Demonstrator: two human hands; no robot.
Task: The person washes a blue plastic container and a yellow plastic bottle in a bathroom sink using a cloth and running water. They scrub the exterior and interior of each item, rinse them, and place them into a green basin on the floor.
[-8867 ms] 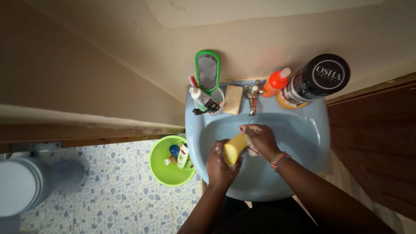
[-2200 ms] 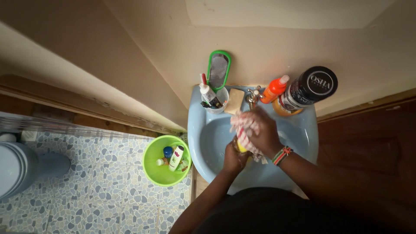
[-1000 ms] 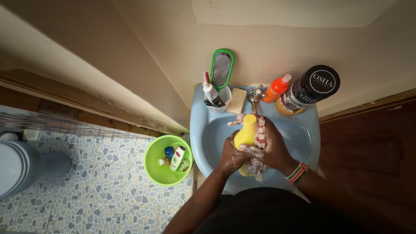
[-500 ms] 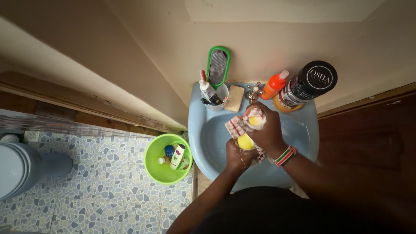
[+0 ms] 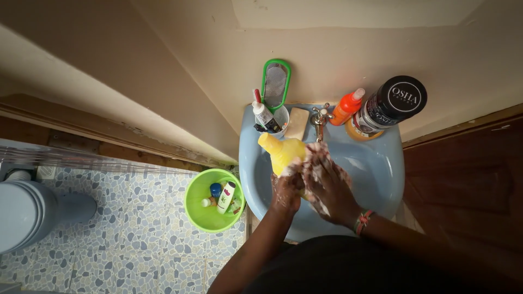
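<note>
Over the left half of the pale blue washbasin, your left hand is wrapped around the lower body of a yellow plastic bottle, its neck pointing toward the back-left corner. Your right hand, coated in white lather, lies spread with loose fingers against the bottle's right side, just below the metal tap. The bottle looks light and stiff but, soapy as it is, likely slippery; the wide body seems a surer hold than the narrow neck.
</note>
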